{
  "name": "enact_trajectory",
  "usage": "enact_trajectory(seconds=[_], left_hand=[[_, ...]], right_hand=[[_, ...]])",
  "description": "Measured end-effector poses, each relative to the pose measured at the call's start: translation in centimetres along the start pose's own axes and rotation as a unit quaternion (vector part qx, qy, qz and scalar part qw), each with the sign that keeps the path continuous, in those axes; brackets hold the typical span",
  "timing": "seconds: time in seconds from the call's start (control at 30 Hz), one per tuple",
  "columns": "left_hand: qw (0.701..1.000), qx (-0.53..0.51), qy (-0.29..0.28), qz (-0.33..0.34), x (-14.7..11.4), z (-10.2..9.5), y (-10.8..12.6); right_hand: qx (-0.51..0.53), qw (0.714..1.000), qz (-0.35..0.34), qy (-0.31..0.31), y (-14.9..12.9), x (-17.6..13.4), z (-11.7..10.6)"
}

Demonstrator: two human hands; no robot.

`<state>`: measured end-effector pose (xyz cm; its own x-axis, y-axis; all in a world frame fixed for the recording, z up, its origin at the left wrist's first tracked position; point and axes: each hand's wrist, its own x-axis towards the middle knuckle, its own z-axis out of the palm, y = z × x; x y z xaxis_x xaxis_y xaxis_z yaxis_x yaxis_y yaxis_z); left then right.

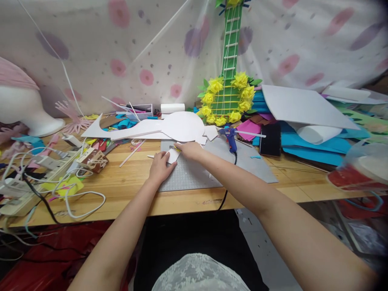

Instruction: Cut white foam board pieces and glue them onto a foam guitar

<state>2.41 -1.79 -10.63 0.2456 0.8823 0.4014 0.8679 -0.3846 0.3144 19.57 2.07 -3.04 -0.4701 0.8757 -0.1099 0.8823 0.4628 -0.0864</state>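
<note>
On the grey gridded cutting mat (194, 178), my left hand (160, 166) holds down a small white board piece (173, 156) with its fingers. A utility knife (176, 148), showing some yellow, is gripped in my right hand (190, 150), its tip close to that piece. Most of the knife is hidden by the fingers. Just behind both hands lies a large white guitar-shaped cutout (183, 126), its long neck reaching left. Small white scraps (211, 132) sit at its right side.
A blue glue gun (230, 139) with its cord rests right of my hands. Behind stands a green guitar model (232, 60) with yellow flowers. Power strips (48, 178) and cables crowd the left. Blue sheets (312, 145), a black phone-like slab (270, 140) and a clear tub (360, 169) lie right.
</note>
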Motion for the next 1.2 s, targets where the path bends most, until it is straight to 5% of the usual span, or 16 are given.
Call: enact_trajectory(seconds=[0.33,0.53,0.7,0.77,0.83,0.97,1.1,1.2], left_hand=[[0.999,0.028,-0.020,-0.015,0.1,-0.3,0.4],[0.999,0.023,0.019,-0.030,0.3,0.2,0.1],[0.999,0.009,0.050,-0.002,-0.1,-0.6,1.2],[0.997,-0.010,0.073,0.018,-0.4,-1.1,1.7],[0.995,-0.027,0.094,0.029,-0.6,-1.5,2.0],[0.991,-0.046,0.112,0.055,-0.6,-1.6,2.0],[0.990,-0.056,0.117,0.058,-0.5,-1.4,1.8],[0.992,-0.050,0.114,0.031,-0.5,-1.3,1.8]], right_hand=[[0.000,0.999,0.025,-0.036,1.3,-4.4,0.0],[0.003,0.997,0.059,-0.059,3.7,-8.4,0.4],[0.158,0.982,0.100,0.000,4.1,-8.6,1.0],[0.305,0.940,0.133,0.068,3.4,-7.2,1.2],[0.473,0.855,0.176,0.123,2.4,-5.4,1.2],[0.702,0.679,0.210,0.049,0.4,-2.3,1.0],[0.775,0.600,0.194,-0.038,-0.8,-0.6,0.9],[0.776,0.595,0.207,0.006,-0.9,0.1,0.8]])
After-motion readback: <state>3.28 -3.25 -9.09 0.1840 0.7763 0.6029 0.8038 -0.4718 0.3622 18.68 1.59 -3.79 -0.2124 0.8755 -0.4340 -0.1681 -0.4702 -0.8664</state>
